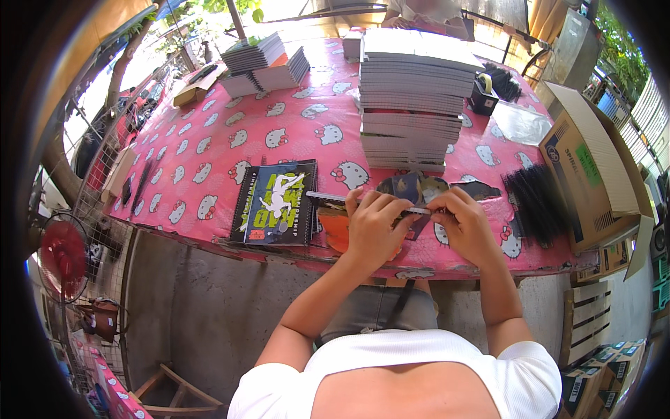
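Observation:
Near the table's front edge, my left hand [377,227] is closed around a notebook [335,230] with an orange cover, its page edge turned upward. Close by on the right, my right hand [464,220] has its thumb and forefinger drawn together against the notebook's right end. Whatever those fingertips pinch is too small to make out. A finished spiral notebook [276,202] with a black, green and white cover lies flat to the left of my left hand. Just beyond my hands are dark printed covers [412,187], partly hidden.
A tall stack of notebooks [412,105] rises behind my hands. Black spiral coils [537,202] lie at the right, beside an open cardboard box [593,167]. A tape dispenser [483,96] stands behind the stack's right side. More notebooks [262,66] are piled far left.

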A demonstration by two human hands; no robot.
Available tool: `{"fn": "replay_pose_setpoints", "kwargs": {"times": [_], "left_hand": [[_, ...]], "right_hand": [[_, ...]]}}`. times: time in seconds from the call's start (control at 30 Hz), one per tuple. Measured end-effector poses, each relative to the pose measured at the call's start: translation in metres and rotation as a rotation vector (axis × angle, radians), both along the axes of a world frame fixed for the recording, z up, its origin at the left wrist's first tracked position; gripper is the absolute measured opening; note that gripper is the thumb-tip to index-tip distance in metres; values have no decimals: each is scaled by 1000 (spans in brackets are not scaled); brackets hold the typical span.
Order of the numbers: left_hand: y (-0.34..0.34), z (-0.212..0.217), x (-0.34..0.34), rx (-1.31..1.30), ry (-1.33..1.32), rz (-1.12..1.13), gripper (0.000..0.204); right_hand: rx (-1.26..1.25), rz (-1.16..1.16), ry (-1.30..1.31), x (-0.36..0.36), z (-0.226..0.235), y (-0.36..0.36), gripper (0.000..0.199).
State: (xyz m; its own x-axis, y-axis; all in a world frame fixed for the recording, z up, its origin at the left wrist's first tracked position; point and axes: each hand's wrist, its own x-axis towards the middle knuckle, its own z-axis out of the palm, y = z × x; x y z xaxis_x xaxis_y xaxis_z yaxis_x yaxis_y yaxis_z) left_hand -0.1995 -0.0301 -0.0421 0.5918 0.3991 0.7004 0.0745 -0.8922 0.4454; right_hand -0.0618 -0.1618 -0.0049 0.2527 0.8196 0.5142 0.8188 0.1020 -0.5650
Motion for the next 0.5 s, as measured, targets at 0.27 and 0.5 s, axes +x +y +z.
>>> {"fn": "replay_pose_setpoints", "kwargs": {"times": [0.27, 0.5], "left_hand": [[-1, 1, -2, 3, -21, 15, 16], [0, -2, -2, 18, -35, 19, 18]], "right_hand": [[-18, -110, -14, -12, 4, 4, 10], [-64, -101, -56, -16, 0, 9, 16]]}}
